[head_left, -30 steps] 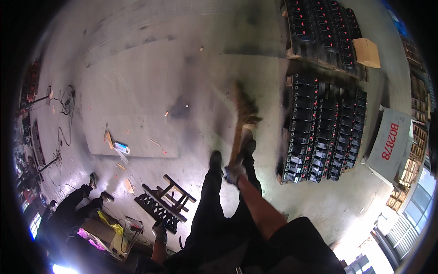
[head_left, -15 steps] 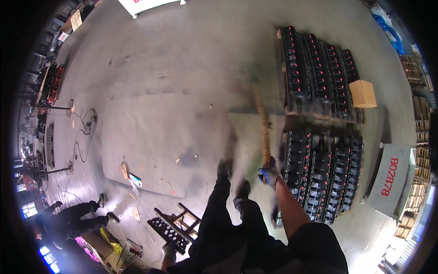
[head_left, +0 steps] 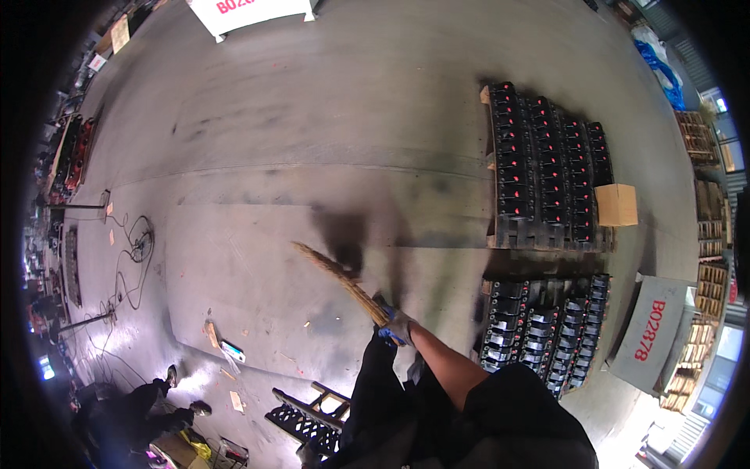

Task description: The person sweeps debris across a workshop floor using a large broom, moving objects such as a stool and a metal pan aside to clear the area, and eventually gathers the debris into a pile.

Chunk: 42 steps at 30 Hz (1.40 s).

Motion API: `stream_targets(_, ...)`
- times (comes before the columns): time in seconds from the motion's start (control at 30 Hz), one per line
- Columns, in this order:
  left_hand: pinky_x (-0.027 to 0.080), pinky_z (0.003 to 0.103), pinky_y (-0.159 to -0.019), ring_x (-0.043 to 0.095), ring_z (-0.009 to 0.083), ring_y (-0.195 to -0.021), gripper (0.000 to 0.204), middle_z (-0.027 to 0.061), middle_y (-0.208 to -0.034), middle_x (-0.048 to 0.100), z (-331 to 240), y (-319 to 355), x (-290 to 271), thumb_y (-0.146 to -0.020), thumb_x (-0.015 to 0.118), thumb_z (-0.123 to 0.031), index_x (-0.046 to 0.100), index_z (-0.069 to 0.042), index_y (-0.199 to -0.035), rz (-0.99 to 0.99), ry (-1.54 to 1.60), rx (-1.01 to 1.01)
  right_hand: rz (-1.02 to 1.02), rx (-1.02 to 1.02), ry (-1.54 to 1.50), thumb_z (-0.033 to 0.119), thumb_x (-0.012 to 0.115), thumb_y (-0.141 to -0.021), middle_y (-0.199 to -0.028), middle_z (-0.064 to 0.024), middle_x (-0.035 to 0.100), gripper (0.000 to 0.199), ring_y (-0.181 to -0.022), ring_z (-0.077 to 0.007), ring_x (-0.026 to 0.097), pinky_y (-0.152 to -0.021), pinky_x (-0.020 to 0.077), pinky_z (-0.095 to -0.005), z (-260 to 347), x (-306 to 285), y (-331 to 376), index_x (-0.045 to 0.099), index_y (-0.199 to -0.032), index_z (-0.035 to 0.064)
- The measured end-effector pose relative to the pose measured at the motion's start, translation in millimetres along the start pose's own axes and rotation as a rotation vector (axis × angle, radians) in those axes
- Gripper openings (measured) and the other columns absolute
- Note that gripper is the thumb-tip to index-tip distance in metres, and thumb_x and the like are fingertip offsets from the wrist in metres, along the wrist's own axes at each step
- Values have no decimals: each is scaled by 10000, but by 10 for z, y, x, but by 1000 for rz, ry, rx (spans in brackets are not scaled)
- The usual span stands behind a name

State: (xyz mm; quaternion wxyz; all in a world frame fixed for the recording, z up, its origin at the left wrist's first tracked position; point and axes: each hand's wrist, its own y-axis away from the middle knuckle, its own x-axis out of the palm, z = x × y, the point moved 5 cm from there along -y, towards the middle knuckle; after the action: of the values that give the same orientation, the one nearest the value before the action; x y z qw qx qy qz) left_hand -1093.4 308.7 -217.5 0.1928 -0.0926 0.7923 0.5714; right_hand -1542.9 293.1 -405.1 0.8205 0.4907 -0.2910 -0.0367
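Note:
My right hand (head_left: 397, 327), in a grey and blue glove, is closed round the near end of a long tan stick (head_left: 337, 273) with a rough, straw-like surface. The stick slants forward and left over the concrete floor, and its far end tapers. At the lower edge, my left hand (head_left: 309, 453) is partly hidden in shadow and closed at the near end of a black perforated frame (head_left: 301, 418). Pale bars show along the frame's far side. My dark-trousered legs stand between the frame and the stick.
Two pallets on the right carry rows of black metal parts (head_left: 547, 168), with a cardboard box (head_left: 617, 205) beside them. A grey bin (head_left: 652, 332) stands farther right. Cables (head_left: 141, 246) and scraps (head_left: 232, 352) lie on the left floor. Another person (head_left: 125, 418) is at lower left.
My right hand has swung the stick from the right, beside the pallets, across to the left in front of my legs. The black frame has shifted slightly forward with my left hand.

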Motion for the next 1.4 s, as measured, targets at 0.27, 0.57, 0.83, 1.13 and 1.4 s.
stream_targets(0.27, 503, 340, -611, 614, 225, -759, 314, 102, -973, 610, -823, 259, 559, -790, 571, -163, 555, -19, -1068, 45, 25, 56, -463, -430, -291, 26, 626, -697, -784, -39, 529, 517, -559, -166, 488, -438, 429, -311, 1685, -1335, 1239, 431, -1151, 176)
stream_targets(0.57, 508, 349, -633, 616, 237, -761, 309, 110, -982, 606, -1627, 861, 1660, -825, 532, -181, 539, -10, -1082, 0, 110, 22, -681, -234, -438, 43, 587, -727, -633, -47, 453, 238, -430, -194, 437, -368, 396, -322, 2945, -3266, 448, 432, -877, 144)
stream_targets(0.83, 512, 357, -652, 617, 247, -762, 310, 117, -990, 603, -2516, 1674, 2817, -856, 497, -198, 526, -3, -1094, 93, 357, -49, -53, -288, -205, 75, 624, -714, -560, -32, 470, 305, -415, -170, 473, -369, 382, -295, 3826, -2074, 524, 478, -975, 134)
stream_targets(1.13, 534, 384, -713, 609, 318, -874, 330, 203, -997, 587, -3548, 1542, 4080, -831, 473, -41, 464, 51, -1147, 292, 509, 98, -501, -531, -386, 1, 578, -675, -637, 13, 453, 461, -434, -110, 441, -366, 400, -253, 5666, -3959, 1023, 440, -1068, 199)
stream_targets(1.4, 534, 354, -682, 623, 277, -835, 314, 168, -987, 604, -4071, 1098, 4713, -774, 561, -26, 518, 83, -1066, 15, 350, 37, -685, -367, -421, 112, 584, -750, -607, -19, 467, 110, -484, -143, 477, -419, 428, -255, 6990, -5437, -53, 480, -748, 147)
